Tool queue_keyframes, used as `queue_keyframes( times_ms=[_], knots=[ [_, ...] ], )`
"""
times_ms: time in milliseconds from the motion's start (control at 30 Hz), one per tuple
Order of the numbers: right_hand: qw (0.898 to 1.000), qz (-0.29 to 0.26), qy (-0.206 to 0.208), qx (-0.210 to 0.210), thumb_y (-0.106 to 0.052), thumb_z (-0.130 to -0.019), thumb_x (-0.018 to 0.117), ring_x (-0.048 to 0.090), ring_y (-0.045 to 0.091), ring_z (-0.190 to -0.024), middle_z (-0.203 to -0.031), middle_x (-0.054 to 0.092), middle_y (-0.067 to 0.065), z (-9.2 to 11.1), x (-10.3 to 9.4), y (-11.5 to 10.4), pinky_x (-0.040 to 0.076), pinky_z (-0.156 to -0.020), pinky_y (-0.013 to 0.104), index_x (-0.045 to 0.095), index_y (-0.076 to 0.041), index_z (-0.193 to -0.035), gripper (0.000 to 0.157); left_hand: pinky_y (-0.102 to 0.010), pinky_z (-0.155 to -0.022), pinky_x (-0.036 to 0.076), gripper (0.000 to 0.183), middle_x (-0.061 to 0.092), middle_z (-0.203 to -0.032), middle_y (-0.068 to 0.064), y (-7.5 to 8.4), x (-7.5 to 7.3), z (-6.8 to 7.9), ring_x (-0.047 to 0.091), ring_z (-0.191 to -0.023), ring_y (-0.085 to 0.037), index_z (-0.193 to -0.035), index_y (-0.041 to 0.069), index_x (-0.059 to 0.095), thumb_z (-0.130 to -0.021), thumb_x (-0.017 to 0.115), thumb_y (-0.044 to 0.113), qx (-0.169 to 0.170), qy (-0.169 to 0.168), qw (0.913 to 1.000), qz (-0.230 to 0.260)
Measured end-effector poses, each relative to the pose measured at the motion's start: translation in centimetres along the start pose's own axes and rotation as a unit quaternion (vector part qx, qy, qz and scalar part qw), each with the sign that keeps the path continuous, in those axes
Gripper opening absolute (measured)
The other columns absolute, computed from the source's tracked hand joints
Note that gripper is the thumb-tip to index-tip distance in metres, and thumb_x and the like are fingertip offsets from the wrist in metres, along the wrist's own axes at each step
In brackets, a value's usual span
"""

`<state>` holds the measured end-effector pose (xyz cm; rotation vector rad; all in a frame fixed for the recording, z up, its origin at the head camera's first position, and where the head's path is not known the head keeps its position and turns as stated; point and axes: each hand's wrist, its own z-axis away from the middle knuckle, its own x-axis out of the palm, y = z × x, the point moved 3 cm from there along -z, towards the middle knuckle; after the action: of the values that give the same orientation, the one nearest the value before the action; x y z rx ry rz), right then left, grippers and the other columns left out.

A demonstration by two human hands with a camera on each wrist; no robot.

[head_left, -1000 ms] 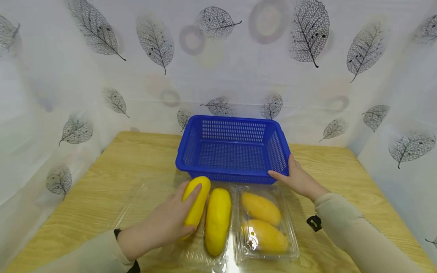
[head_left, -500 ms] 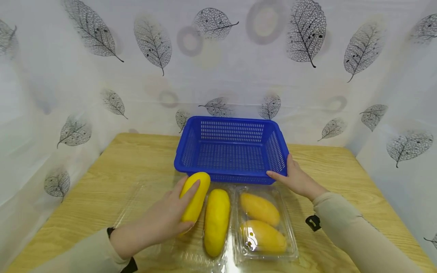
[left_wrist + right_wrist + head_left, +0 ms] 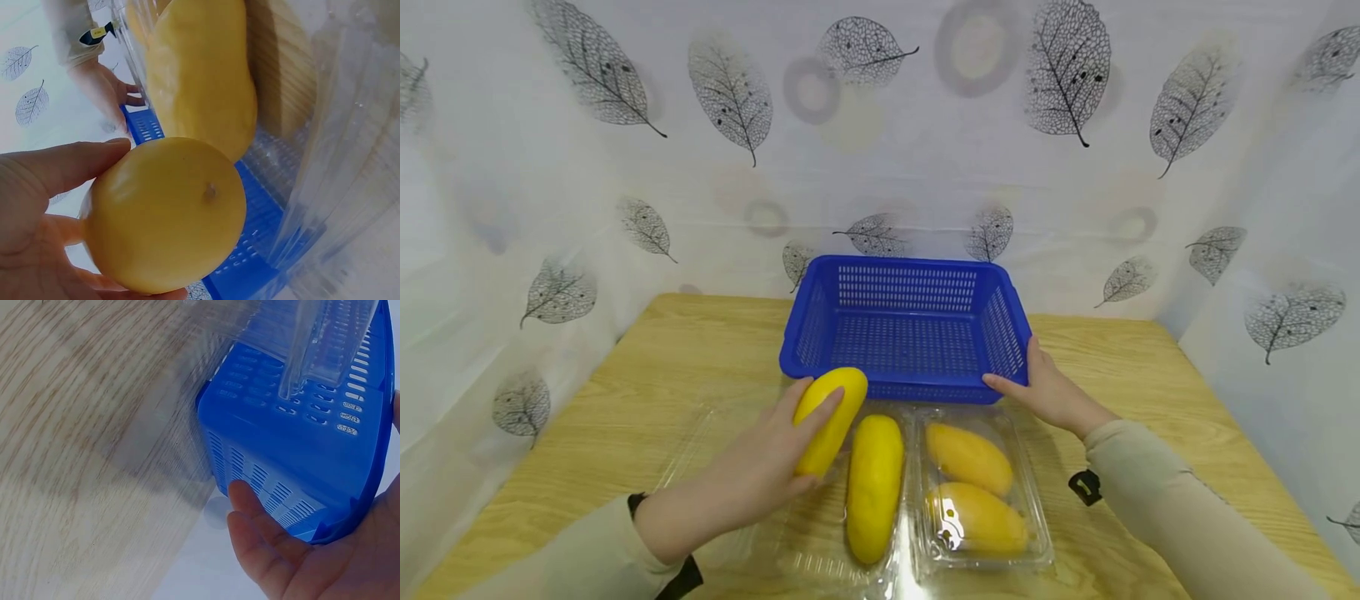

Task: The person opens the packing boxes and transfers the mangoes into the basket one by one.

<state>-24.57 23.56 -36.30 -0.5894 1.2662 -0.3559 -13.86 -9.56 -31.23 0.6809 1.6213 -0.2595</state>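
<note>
My left hand (image 3: pixel 748 467) grips a long, smooth yellow melon (image 3: pixel 831 421), thumb and fingers spread round its sides. Its rounded end, with a small brown scar, faces the camera in the left wrist view. In the head view the melon's far tip overlaps the front rim of a blue plastic basket (image 3: pixel 906 337). A second yellow melon (image 3: pixel 875 492) lies in an opened clear plastic box (image 3: pixel 820 571) on the table. At the basket's front right corner, my right hand (image 3: pixel 1060 396) holds the rim, thumb on the front side and fingers along the outer wall (image 3: pixel 275 456).
Two orange-yellow mangoes (image 3: pixel 970 458) lie in a closed clear box (image 3: pixel 1043 533) right of the loose melon. The opened box's clear lid (image 3: pixel 707 442) spreads to the left. Behind the wooden table (image 3: pixel 715 333) hangs a leaf-print curtain (image 3: pixel 880 142).
My left hand has lifted the melon up and away from the opened box, its tip now over the basket's front rim. The right hand stays on the basket corner.
</note>
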Motion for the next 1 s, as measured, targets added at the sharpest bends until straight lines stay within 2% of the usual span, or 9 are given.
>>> queue_keyframes(
  times_ms=[167,333,500,567,700,1000],
  knots=[
    [1.0,-0.003,0.003,-0.004,-0.064,-0.073,0.042,-0.004,0.039,-0.122,-0.135,-0.016,0.022,0.2,0.0,-0.1,0.007,-0.093,0.055,-0.028,-0.008,-0.126,0.104,-0.04,-0.074,0.044,0.085,0.019,-0.13,-0.026,0.1,-0.5,-0.4,0.041,-0.103,-0.036,-0.135,0.015,0.023,-0.065,0.071,0.025,0.013,-0.002,0.9999,-0.005],
    [1.0,0.002,0.002,-0.004,-0.064,-0.073,0.041,-0.006,0.039,-0.122,-0.135,-0.017,0.022,0.3,-0.2,-0.1,0.006,-0.092,0.056,-0.029,-0.008,-0.126,0.104,-0.039,-0.075,0.044,0.085,0.02,-0.13,-0.026,0.2,-1.5,-1.3,0.042,-0.103,-0.034,-0.135,0.014,0.024,-0.065,0.072,0.023,0.032,0.014,0.9994,-0.004],
    [1.0,0.003,-0.004,0.0,-0.065,-0.073,0.04,-0.008,0.038,-0.122,-0.135,-0.019,0.02,0.2,-0.1,-0.2,0.005,-0.093,0.056,-0.027,-0.006,-0.127,0.104,-0.031,-0.067,0.046,0.084,0.019,-0.13,-0.026,0.0,-2.2,-2.1,0.048,-0.092,-0.028,-0.135,0.013,0.022,-0.067,0.07,0.024,0.026,0.007,0.9996,0.006],
    [1.0,0.003,-0.006,0.002,-0.065,-0.072,0.04,-0.008,0.038,-0.122,-0.135,-0.019,0.02,0.2,-0.1,-0.2,0.005,-0.093,0.055,-0.026,-0.005,-0.127,0.105,-0.026,-0.063,0.045,0.085,0.017,-0.131,-0.023,-0.1,-2.4,-2.5,0.048,-0.087,-0.024,-0.136,0.015,0.019,-0.068,0.069,0.025,0.014,0.0,0.9997,0.019],
    [1.0,0.008,-0.004,0.004,-0.066,-0.072,0.04,-0.007,0.038,-0.122,-0.135,-0.018,0.021,0.2,-0.1,-0.2,0.005,-0.093,0.055,-0.026,-0.005,-0.127,0.106,-0.026,-0.063,0.045,0.085,0.017,-0.131,-0.021,-0.6,-2.8,-3.7,0.047,-0.086,-0.024,-0.136,0.016,0.018,-0.069,0.069,0.023,0.005,-0.002,0.998,0.063],
    [1.0,0.027,0.001,0.015,-0.067,-0.071,0.039,-0.003,0.041,-0.122,-0.135,-0.013,0.024,0.2,-0.2,-0.2,0.008,-0.093,0.055,-0.027,-0.006,-0.126,0.106,-0.035,-0.072,0.043,0.083,0.021,-0.126,-0.019,-1.9,-3.3,-6.6,0.044,-0.092,-0.026,-0.135,0.017,0.017,-0.07,0.068,0.024,-0.031,-0.009,0.986,0.164]
  ],
)
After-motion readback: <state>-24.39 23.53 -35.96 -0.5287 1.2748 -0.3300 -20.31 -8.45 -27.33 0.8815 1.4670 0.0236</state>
